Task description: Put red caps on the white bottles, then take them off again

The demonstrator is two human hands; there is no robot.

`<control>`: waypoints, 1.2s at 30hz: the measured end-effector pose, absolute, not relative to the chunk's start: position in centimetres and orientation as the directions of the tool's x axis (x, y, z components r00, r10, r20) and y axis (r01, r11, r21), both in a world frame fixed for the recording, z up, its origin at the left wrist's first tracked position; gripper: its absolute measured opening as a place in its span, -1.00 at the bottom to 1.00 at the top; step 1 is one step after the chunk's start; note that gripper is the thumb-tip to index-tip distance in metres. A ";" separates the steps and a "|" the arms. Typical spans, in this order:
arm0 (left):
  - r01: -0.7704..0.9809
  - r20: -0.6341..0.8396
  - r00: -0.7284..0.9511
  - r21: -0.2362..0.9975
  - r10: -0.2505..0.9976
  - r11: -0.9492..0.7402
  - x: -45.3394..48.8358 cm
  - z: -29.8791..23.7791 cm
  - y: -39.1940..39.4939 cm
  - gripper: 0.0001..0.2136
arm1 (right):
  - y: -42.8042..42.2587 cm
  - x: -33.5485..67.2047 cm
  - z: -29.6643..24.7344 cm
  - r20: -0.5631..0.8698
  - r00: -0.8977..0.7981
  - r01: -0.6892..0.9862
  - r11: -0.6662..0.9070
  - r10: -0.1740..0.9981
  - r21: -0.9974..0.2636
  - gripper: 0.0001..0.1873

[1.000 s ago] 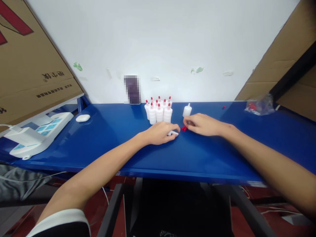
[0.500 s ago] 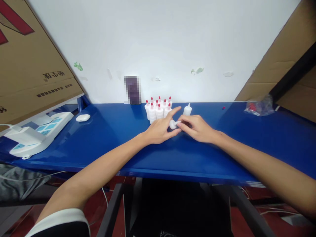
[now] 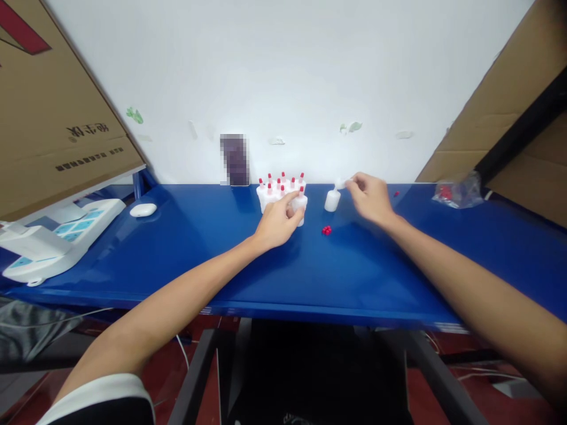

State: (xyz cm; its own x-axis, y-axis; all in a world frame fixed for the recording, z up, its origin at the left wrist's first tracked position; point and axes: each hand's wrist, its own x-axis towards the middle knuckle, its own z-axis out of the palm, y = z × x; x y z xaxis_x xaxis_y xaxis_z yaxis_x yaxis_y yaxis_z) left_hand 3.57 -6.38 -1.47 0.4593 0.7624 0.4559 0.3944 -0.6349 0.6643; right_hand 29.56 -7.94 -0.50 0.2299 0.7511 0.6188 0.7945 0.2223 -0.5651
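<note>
my left hand (image 3: 275,224) was half curled, holding a red-topped bottle (image 3: 300,204), maybe to steady it beside the bunch (image 3: 266,199). my right hand (image 3: 349,180) pinched a blurry white bit (image 3: 342,183) near the lone bottle (image 3: 332,201).

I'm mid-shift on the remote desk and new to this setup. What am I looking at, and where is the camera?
There is no machine here: these are a person's two bare hands, seen by one camera worn on the head, looking forward and down.

On the blue table stands a cluster of white bottles with red tips. The left hand has its fingers around the red-tipped bottle at the near right. The right hand pinches a whitish piece, blurred, by the top of a separate white bottle; I can't tell whether they touch.

Nearer lie small red pieces. Farther left are a white case and a power strip; far right, a clear bag.
</note>
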 end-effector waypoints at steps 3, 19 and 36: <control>0.386 0.488 0.437 0.658 0.756 -0.647 3.6 -1.3 -6.4 -0.67 | -7.7 29.4 -0.9 0.611 0.208 0.814 0.211 0.764 -0.541 -0.74; 0.292 0.559 0.632 0.471 0.537 -0.833 3.1 -0.8 -7.0 -0.72 | -8.1 29.4 -1.3 0.500 0.036 0.850 0.236 0.865 -0.470 -0.68; 0.104 0.422 0.777 0.646 0.468 -0.756 3.7 -1.7 -7.9 -0.70 | -10.1 27.4 -1.5 0.656 0.162 0.791 0.301 0.737 -0.532 -0.67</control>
State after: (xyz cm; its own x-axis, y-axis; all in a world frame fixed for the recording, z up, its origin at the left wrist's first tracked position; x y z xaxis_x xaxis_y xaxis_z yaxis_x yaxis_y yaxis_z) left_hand 3.66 -7.89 -1.75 0.7767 0.4677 0.4218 0.1043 -0.7560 0.6462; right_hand 27.42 -10.13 -1.54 0.1615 0.7369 0.6564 0.7912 0.3008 -0.5324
